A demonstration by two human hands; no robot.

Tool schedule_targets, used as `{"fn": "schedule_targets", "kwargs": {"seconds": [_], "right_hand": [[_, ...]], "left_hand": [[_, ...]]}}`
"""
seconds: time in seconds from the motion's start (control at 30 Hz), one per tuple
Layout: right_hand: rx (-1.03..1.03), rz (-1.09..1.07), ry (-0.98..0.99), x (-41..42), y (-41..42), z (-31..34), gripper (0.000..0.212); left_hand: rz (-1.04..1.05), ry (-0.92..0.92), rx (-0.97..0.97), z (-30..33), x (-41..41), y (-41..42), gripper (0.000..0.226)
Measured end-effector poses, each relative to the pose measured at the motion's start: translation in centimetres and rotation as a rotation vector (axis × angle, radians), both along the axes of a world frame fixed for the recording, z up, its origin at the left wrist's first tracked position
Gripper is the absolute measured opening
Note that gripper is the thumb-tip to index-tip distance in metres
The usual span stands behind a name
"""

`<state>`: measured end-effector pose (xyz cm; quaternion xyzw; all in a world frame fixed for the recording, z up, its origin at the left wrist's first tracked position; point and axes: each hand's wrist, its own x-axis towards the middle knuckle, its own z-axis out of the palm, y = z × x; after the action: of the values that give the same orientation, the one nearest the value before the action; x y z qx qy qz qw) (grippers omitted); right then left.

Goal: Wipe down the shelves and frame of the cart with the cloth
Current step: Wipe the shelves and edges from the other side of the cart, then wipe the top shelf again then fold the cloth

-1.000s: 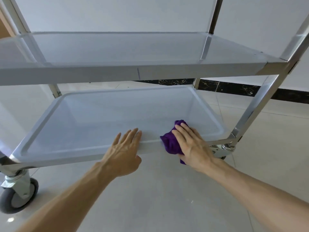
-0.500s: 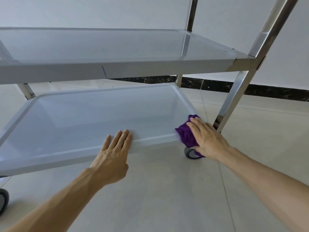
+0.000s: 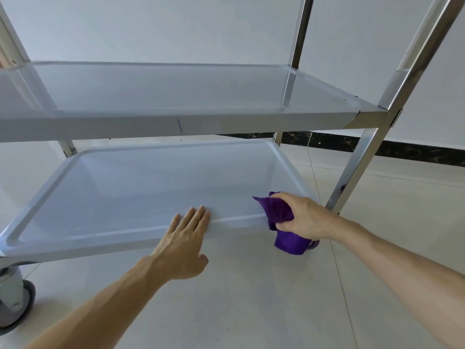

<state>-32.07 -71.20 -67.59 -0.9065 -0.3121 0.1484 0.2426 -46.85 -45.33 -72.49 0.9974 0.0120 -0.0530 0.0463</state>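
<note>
A steel cart stands before me with a lower shelf (image 3: 141,192) and a middle shelf (image 3: 163,91) above it. My right hand (image 3: 305,216) grips a bunched purple cloth (image 3: 279,212) at the lower shelf's front right corner; part of the cloth hangs below the rim. My left hand (image 3: 185,241) rests flat, fingers straight, on the front rim of the lower shelf, left of the cloth. A shiny frame post (image 3: 357,167) rises just right of the cloth.
A grey caster wheel (image 3: 17,298) sits at the cart's front left corner. Pale floor tiles (image 3: 251,298) spread under and around the cart. A white wall with a black skirting strip (image 3: 402,148) runs behind.
My right hand slid the cloth right along the front rim to the corner, then turned to wrap round the edge. My left hand stayed on the rim. The view shifted.
</note>
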Motion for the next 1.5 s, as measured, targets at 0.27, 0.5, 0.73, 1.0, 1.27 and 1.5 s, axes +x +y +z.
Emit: {"fn": "schedule_targets", "kwargs": {"seconds": [0.27, 0.5, 0.73, 1.0, 1.27, 1.5], "right_hand": [[0.576, 0.021, 0.375, -3.2, 7.5, 3.3, 0.028], [0.711, 0.148, 0.606, -6.0, 10.7, 3.7, 0.028], [0.636, 0.305, 0.381, -11.0, 9.7, 7.4, 0.024], [0.765, 0.458, 0.048, -14.5, 10.7, 20.1, 0.033], [0.937, 0.565, -0.106, -15.4, 12.7, 31.5, 0.035], [0.847, 0.466, -0.026, -14.6, 14.5, 43.7, 0.034]], "left_hand": [[0.349, -0.131, -0.804, 4.6, -0.9, 1.1, 0.046], [0.39, -0.22, -1.185, 7.4, -4.3, 2.9, 0.034], [0.239, -0.348, -0.801, 12.4, -9.9, 3.4, 0.019], [0.02, -0.802, -0.558, 24.3, -13.6, 4.2, 0.026], [-0.061, -1.002, -0.337, 36.3, -14.1, 5.5, 0.032], [-0.058, -0.837, -0.377, 47.4, -12.7, 8.6, 0.038]]}}
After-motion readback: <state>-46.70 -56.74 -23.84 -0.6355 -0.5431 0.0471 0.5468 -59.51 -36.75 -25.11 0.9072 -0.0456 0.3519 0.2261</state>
